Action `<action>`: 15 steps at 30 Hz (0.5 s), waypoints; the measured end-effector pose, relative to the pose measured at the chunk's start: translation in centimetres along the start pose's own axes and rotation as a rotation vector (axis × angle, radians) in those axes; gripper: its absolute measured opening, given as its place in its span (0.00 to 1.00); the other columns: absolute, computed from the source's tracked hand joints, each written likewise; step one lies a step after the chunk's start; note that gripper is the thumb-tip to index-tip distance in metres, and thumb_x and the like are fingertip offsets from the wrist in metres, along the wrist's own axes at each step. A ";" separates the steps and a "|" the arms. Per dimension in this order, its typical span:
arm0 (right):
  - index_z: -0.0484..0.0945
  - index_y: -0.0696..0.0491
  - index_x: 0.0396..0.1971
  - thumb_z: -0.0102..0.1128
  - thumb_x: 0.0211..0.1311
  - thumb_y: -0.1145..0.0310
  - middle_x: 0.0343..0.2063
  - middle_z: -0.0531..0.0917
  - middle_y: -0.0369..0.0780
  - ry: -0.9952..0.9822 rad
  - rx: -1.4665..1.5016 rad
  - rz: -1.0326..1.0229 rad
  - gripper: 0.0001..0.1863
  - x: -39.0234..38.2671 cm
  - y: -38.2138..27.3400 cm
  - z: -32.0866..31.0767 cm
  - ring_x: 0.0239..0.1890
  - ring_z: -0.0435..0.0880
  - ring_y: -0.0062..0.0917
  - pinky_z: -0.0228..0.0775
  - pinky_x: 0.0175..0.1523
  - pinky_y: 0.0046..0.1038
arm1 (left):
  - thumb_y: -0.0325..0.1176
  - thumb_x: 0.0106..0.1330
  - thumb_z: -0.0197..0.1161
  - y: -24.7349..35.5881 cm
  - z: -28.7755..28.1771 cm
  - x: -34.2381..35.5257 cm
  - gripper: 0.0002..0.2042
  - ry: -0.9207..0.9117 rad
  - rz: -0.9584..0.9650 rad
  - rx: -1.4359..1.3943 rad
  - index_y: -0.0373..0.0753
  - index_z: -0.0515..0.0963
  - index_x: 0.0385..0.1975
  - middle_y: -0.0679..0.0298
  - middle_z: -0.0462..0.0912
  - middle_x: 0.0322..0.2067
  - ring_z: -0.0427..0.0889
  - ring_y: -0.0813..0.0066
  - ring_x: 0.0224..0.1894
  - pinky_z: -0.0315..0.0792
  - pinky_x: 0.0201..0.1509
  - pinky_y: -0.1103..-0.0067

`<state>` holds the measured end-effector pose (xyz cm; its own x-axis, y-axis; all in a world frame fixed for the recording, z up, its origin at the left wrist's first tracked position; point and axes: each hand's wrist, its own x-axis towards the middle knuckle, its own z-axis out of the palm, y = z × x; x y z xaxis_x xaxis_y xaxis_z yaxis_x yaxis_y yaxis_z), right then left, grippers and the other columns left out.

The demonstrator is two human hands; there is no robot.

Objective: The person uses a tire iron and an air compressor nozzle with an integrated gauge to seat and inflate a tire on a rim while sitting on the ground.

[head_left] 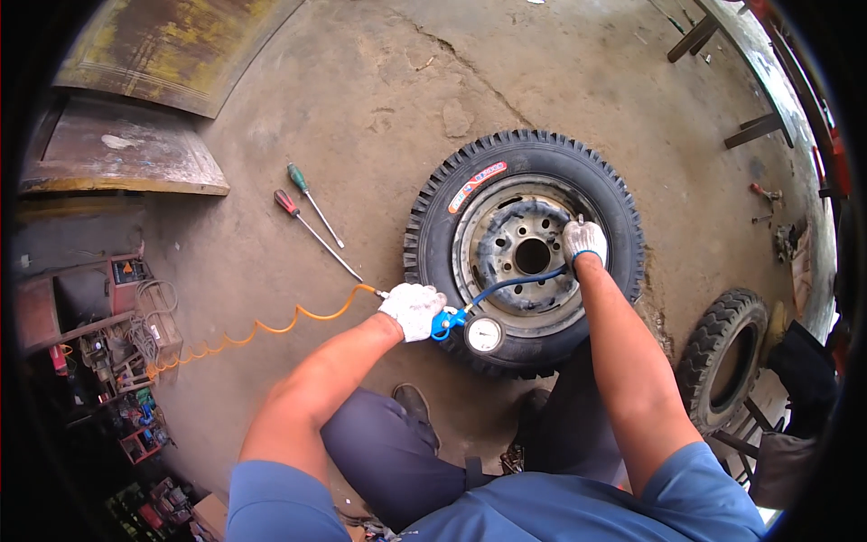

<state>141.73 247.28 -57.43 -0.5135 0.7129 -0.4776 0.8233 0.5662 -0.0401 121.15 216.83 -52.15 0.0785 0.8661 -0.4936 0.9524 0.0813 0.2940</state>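
Note:
My left hand, in a white glove, grips a blue inflator gun with a round dial gauge, beside the joint with a coiled orange air hose. My gloved right hand is closed on the end of the blue hose at the rim's upper right; the fitting inside my fingers is hidden. A tyre with a dull metal wheel lies flat under both hands. Two screwdrivers, one red-handled and one green-handled, lie on the floor at its left.
Wooden furniture stands at upper left, with cluttered shelves and tools below. A second tyre rests at right beside a dark stool or frame. Wooden legs and small metal tools line the right side. The concrete floor is cracked.

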 end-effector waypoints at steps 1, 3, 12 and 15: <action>0.88 0.56 0.38 0.51 0.68 0.71 0.40 0.88 0.54 0.039 0.157 0.097 0.14 -0.2 -0.2 -0.2 0.45 0.89 0.45 0.81 0.51 0.43 | 0.36 0.57 0.61 0.2 0.0 -0.1 0.10 -0.002 -0.015 0.006 0.41 0.78 0.36 0.54 0.83 0.31 0.86 0.52 0.36 0.80 0.39 0.61; 0.89 0.52 0.38 0.58 0.65 0.71 0.39 0.90 0.47 0.023 -0.160 -0.058 0.10 0.7 0.6 0.5 0.47 0.91 0.37 0.83 0.50 0.36 | 0.36 0.57 0.60 0.6 -0.2 0.1 0.10 -0.007 -0.054 0.037 0.41 0.79 0.37 0.55 0.84 0.32 0.87 0.53 0.36 0.80 0.40 0.61; 0.89 0.56 0.40 0.61 0.62 0.73 0.41 0.89 0.52 0.003 -0.162 -0.089 0.11 2.5 2.0 1.8 0.46 0.90 0.43 0.83 0.50 0.40 | 0.35 0.57 0.60 0.7 -0.4 0.0 0.08 0.009 -0.038 0.069 0.42 0.80 0.35 0.55 0.85 0.35 0.88 0.55 0.39 0.81 0.42 0.63; 0.89 0.56 0.39 0.67 0.57 0.72 0.39 0.89 0.52 -0.001 -0.175 -0.079 0.11 2.4 1.5 1.4 0.46 0.90 0.42 0.83 0.50 0.39 | 0.34 0.57 0.60 0.5 0.0 -0.8 0.09 0.061 -0.032 0.040 0.42 0.80 0.35 0.55 0.85 0.35 0.88 0.55 0.39 0.81 0.42 0.63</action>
<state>142.13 249.25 -59.88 -0.5743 0.6632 -0.4800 0.7260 0.6836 0.0758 121.59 216.23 -51.59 0.0309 0.8920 -0.4509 0.9651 0.0907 0.2456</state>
